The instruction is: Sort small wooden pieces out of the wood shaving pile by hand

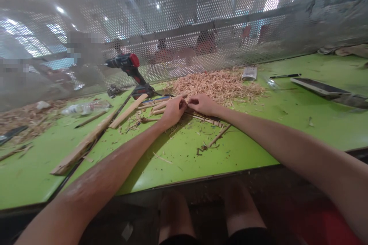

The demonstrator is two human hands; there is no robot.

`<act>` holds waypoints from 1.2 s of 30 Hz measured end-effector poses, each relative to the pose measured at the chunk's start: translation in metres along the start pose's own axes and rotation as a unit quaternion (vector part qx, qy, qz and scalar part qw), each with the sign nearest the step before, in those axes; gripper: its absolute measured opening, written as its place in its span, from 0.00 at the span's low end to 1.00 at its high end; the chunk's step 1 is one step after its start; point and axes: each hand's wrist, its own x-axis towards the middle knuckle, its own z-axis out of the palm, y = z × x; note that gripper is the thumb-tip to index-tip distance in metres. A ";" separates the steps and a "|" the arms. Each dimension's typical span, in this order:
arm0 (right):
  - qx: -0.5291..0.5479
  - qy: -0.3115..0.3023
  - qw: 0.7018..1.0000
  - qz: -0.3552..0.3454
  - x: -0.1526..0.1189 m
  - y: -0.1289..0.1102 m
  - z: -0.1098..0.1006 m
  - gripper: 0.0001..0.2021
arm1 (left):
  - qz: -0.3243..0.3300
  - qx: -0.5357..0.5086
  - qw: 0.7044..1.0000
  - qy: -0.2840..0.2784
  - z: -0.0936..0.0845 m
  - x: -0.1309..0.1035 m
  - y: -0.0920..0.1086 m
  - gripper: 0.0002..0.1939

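My left hand (174, 111) and my right hand (202, 105) meet over the middle of the green table, fingertips almost touching. Both have thumb and fingers pinched together. Whatever lies in the pinches is too small or hidden to make out. Thin wooden sticks (159, 108) lie beside and partly beneath my left hand. More slim sticks (205, 118) stretch out below my right hand. Just behind my right hand rises a heap of wood shavings (215, 84). A short stick with a dark curled end (217, 138) lies nearer to me.
A cordless drill (130, 71) stands at the back left, near a flat wooden strip (129, 111) and a long wooden piece (83, 145). A clear plastic bag (86, 107) lies further left. To the right are a pen (286, 76) and a phone-like device (320, 86). Perforated mesh (184, 26) borders the back.
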 end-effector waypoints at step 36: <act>0.391 0.140 0.879 0.233 -0.013 0.017 -0.017 0.19 | -0.204 -0.354 0.912 -0.014 0.007 0.000 0.003 0.20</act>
